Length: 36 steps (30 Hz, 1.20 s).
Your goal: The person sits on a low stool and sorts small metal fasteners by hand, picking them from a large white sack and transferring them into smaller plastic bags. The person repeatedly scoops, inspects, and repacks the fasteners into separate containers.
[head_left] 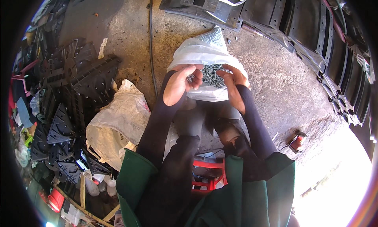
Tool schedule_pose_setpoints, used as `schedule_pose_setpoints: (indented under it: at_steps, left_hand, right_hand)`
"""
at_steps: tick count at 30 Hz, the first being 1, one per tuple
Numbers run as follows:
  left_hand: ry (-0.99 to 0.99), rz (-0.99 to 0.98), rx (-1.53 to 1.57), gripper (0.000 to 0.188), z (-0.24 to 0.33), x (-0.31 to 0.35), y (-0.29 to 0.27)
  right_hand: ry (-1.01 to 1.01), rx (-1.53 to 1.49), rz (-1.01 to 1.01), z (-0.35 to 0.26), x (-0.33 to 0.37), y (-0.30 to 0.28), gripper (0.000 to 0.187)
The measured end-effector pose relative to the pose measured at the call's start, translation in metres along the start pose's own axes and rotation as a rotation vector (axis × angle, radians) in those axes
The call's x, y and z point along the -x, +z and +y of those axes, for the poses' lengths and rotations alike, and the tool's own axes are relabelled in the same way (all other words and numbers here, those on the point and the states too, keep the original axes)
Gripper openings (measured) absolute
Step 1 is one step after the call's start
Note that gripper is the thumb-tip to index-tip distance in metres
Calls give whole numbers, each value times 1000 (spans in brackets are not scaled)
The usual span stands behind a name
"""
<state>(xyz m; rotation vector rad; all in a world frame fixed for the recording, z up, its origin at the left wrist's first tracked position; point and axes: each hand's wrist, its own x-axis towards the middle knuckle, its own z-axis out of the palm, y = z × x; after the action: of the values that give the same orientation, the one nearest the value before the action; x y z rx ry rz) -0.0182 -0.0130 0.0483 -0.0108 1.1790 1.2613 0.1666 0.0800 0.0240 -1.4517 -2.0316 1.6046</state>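
Note:
A white plastic bag (pixel 189 50) lies open in front of my knees, its mouth toward me. Inside it is a heap of loose grey bolts (pixel 213 78), and more metal pieces show through its far corner. At the left of the bag's mouth my left hand (pixel 180 84) is turned partly palm up, fingers curled around a few small shiny nuts (pixel 190 78). My right hand (pixel 235 84) is at the right side of the mouth, its fingers bent together at the bolts. What lies between those right fingertips is hidden.
A crumpled whitish sack (pixel 114 122) stands on the left beside black metal brackets (pixel 61 126). One black cable (pixel 151 50) crosses the concrete floor. Stacked dark metal panels (pixel 307 26) line the far right. A red stool (pixel 208 184) shows below me; a small reddish object (pixel 297 142) lies right.

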Motion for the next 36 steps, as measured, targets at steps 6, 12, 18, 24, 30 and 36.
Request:
schedule_pose_setpoints:
  at_steps: [6,12,18,24,30,36]
  left_hand:
    - [-147,-154,151,35,-5,12,13]
    - [-193,-36,192,29,-5,12,11]
    - [72,-6,-121,18,8,-17,0]
    - [107,53,-163,18,25,-28,3]
    - [33,79,-158,22,45,-15,17]
    - [207,387,-461,44,56,16,16]
  right_hand:
    - [-109,-13,-153,-48,34,-11,22]
    - [33,34,-52,-29,23,-25,33]
    - [-125,229,-179,-10,8,-23,49]
    - [-101,352,-109,-16,-17,-25,55]
    - [-52,240,-42,-29,-10,-22,49]
    - [-418,628,489,-31,-24,-23,32]
